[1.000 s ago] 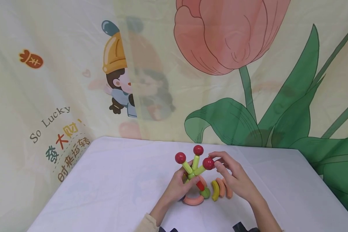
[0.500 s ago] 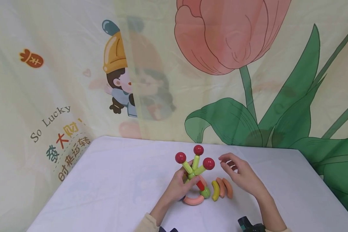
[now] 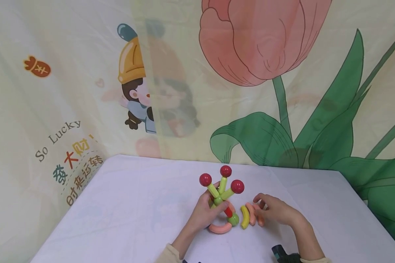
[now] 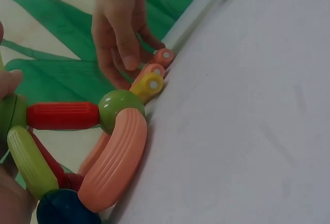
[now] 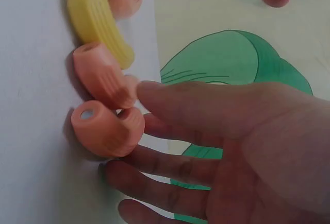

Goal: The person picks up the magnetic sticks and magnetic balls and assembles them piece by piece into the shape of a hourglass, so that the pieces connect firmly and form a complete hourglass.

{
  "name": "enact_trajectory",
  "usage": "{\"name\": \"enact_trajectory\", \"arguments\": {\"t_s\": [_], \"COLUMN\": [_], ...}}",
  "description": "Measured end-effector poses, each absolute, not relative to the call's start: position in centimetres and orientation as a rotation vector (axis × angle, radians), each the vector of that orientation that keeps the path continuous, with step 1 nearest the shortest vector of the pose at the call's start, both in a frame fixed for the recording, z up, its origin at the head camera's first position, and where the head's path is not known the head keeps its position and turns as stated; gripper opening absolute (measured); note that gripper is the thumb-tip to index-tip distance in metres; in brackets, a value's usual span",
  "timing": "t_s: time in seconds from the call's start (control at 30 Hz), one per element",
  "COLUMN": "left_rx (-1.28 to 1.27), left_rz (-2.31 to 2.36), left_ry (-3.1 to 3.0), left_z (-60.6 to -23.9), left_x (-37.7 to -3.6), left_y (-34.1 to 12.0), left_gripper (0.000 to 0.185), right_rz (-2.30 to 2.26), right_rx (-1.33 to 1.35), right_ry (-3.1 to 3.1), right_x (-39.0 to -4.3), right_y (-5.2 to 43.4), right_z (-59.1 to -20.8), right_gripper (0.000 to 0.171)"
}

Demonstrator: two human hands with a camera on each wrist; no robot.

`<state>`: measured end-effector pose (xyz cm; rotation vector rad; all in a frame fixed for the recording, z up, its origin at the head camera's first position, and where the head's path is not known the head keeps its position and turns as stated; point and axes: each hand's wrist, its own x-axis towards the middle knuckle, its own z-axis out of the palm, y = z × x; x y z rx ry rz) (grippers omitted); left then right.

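My left hand [image 3: 203,209] grips a structure of magnetic building sticks and balls by its green central ball [image 3: 218,200]. Light green sticks [image 3: 222,185] fan upward from there, tipped with red balls [image 3: 237,186]. A red stick [image 4: 63,116] runs down to a lower green ball [image 4: 121,110], where a curved pink stick [image 4: 114,159] joins and arcs to a dark blue ball [image 4: 68,208]. At the loose curved sticks my right hand [image 3: 278,210] spreads its thumb and fingers around the outermost orange-pink stick [image 5: 108,130], fingertips right at its sides.
A yellow curved stick [image 5: 96,23] and another orange-pink one [image 5: 105,74] lie beside the outermost stick on the white-covered table [image 3: 135,204]. A printed curtain [image 3: 171,73] hangs behind the table's back edge. A black device [image 3: 284,254] sits at my right wrist.
My right hand has left the right-hand red ball, drawn back to the right, then come down to the loose curved sticks. My left hand and the structure stay nearly still.
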<state>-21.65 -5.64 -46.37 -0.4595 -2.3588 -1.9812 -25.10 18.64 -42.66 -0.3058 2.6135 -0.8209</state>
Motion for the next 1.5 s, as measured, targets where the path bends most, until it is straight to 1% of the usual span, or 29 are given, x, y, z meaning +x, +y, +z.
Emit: {"name": "enact_trajectory", "arguments": {"t_s": [0.17,0.33,0.57,0.8,0.97,1.03,1.33,1.5], "left_rx": [-0.376,-0.327,-0.252,-0.247,-0.317,-0.348,-0.332,-0.341], "left_rz": [-1.971,-1.959,-1.960,-1.943,-1.911,-1.888,-1.859,-1.875], "left_ry": [-2.389,-2.411,-2.457,-2.477,-2.455,-2.445,-2.465,-2.459], "left_z": [-46.3,-46.1,-46.4,-46.7,-46.5,-46.5,-46.3,-46.2], "left_x": [-21.4,-21.2,-20.9,-20.8,-20.9,-21.0,-21.2,-21.3], "left_y": [-5.3,-5.2,-5.0,-4.8,-4.8,-4.8,-5.2,-5.2], "left_gripper": [0.056,0.054,0.056,0.057,0.056,0.056,0.056,0.057], "right_rz": [-0.816,-0.788,-0.750,-0.763,-0.791,-0.811,-0.998,-1.086], "right_rx": [-0.270,-0.237,-0.194,-0.183,-0.213,-0.218,-0.262,-0.298], "right_ry": [2.591,2.592,2.600,2.624,2.657,2.668,2.782,2.856], "right_x": [-25.0,-25.0,-24.8,-24.7,-25.0,-25.2,-26.0,-26.4], "right_y": [18.8,18.7,18.6,18.9,19.6,19.8,19.4,18.7], "right_z": [-43.1,-43.4,-43.7,-44.2,-44.3,-44.2,-43.8,-43.3], "right_gripper": [0.037,0.036,0.036,0.029,0.025,0.026,0.032,0.043]}}
